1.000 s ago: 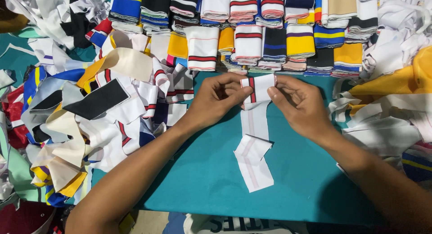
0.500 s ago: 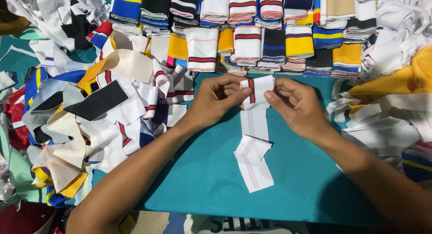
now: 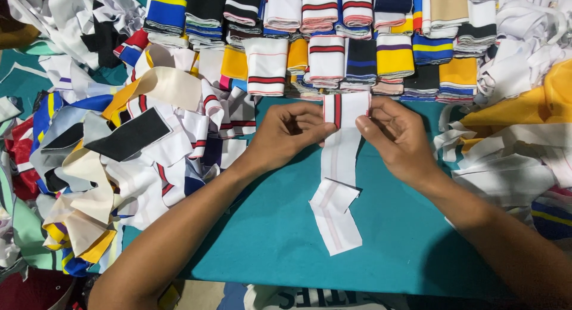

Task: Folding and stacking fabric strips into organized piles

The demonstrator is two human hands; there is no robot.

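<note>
Together, left hand point(image 3: 289, 134) and right hand point(image 3: 399, 137) pinched on white red-striped band point(image 3: 341, 149).

The long white knit strip with a red stripe point(image 3: 339, 167) lies on the teal cloth table surface point(image 3: 411, 238), between the left hand point(image 3: 286, 134) and right hand point(image 3: 399, 137). Behind it stand rows of folded striped knit bands point(image 3: 333, 42). Loose heaps of cut fabric pieces point(image 3: 119, 161) lie left; tangled white strips point(image 3: 512, 161) lie right.

Teal table point(image 3: 411, 250), evenly lit
</note>
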